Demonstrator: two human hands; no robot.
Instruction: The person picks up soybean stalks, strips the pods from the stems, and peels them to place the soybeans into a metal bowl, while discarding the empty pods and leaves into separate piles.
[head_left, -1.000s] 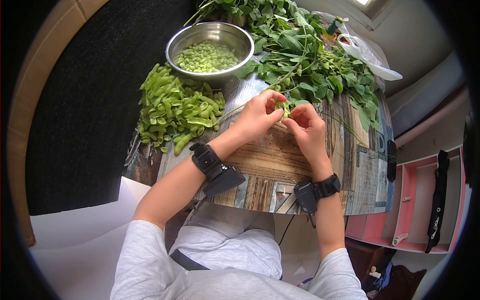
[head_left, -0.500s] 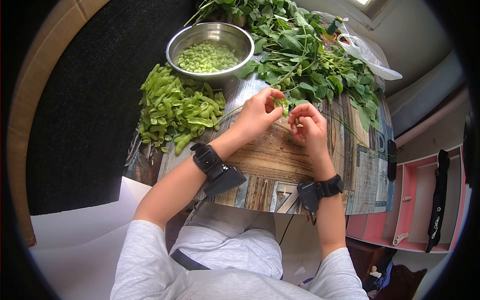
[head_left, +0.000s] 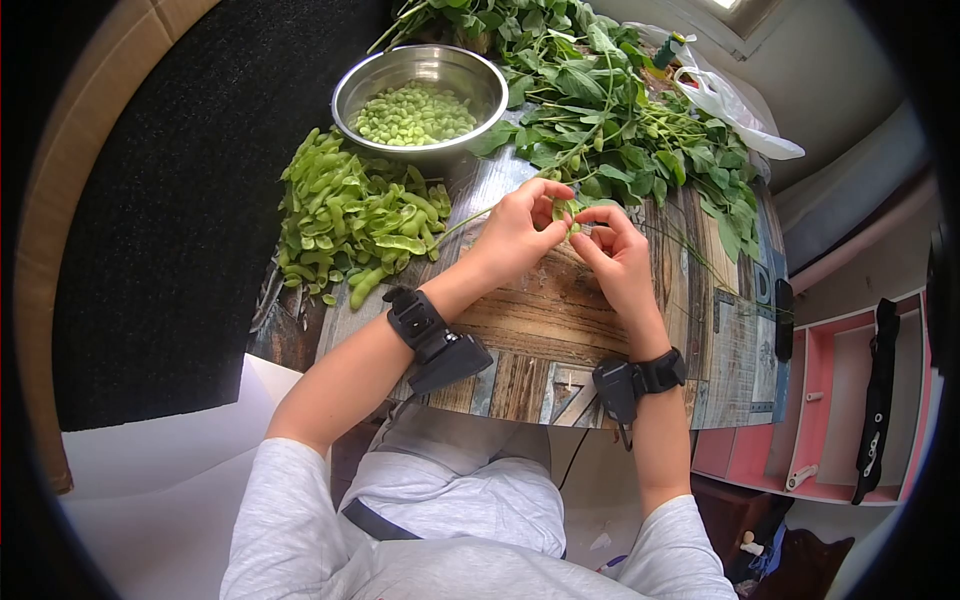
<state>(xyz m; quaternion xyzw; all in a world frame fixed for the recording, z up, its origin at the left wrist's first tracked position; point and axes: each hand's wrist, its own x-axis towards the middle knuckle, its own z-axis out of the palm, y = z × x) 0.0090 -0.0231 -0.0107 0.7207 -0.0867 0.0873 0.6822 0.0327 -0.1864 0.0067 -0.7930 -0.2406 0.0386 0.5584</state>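
A green soybean pod [head_left: 562, 210] is pinched between the thumb and fingers of my left hand [head_left: 522, 228], above the wooden-patterned table. My right hand [head_left: 620, 258] meets it from the right, with thumb and index finger closing on the pod's near end. A bit of green shows between those fingertips; whether it is pod or a loose bean is hard to make out. Beyond my left hand stands a steel bowl [head_left: 345, 112] with shelled green soybeans [head_left: 415, 115] in it. A heap of green pods and shells [head_left: 350, 215] lies to the left of my left hand.
Leafy soybean plants [head_left: 620, 120] cover the table's far right side. A white plastic bag [head_left: 730, 110] lies behind them. A thin stem [head_left: 465, 227] runs from the pod heap toward my left hand. At right stands a pink shelf unit [head_left: 810, 400]; a black panel [head_left: 200, 220] is at left.
My right hand has moved up and left to the pod, and its thumb and index finger now touch it. My left hand has hardly moved.
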